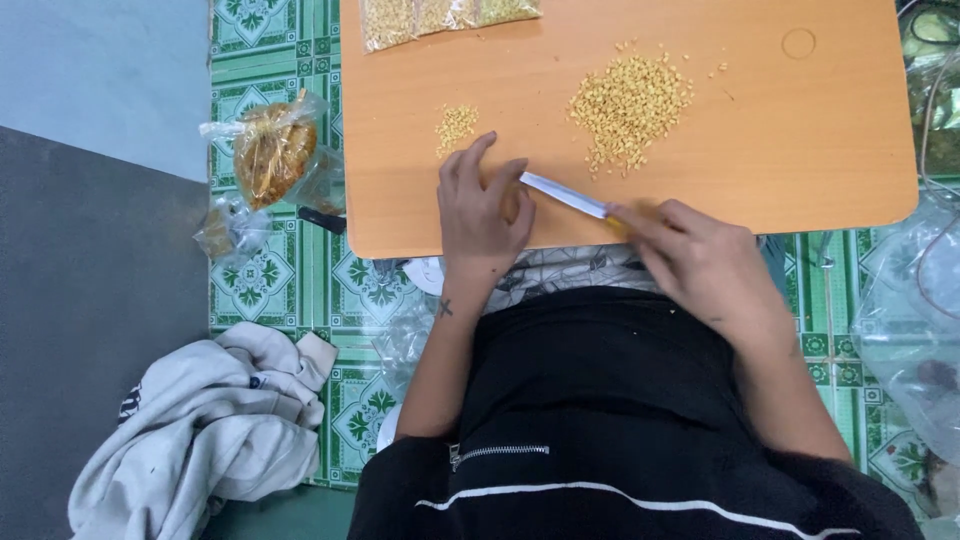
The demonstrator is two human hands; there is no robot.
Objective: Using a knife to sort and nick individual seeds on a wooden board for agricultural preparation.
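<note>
Two bare hands work at the near edge of an orange-brown table point(800, 150), seen from above. The left hand point(482, 205) lies flat on the tabletop, palm down, its fingers point(470, 160) spread apart and pointing toward 12 o'clock, gripping nothing. The right hand point(700, 262) is closed around the handle end of a small knife point(562, 194), whose pale blade runs out toward 10 o'clock until its tip reaches the left hand's fingers; whether the tip actually touches them I cannot tell.

Just past the left fingertips, at 12 o'clock, sits a small heap of yellow bits point(456, 126). A much larger pile of the same yellow bits point(630, 105) lies at 1 o'clock from the blade, with a few loose bits scattered around it. At the far edge of the table, toward 11 o'clock, lie clear packets filled with yellow bits point(440, 16).

Off the table, at 9 o'clock from the left hand, a knotted plastic bag of orange-brown stuff point(272, 150) rests on the green patterned floor tiles point(250, 280), with a smaller crumpled bag point(230, 228) just below it. A rumpled pale cloth point(215, 420) lies at 7 o'clock. Clear plastic point(915, 320) bunches up at 3 o'clock.
</note>
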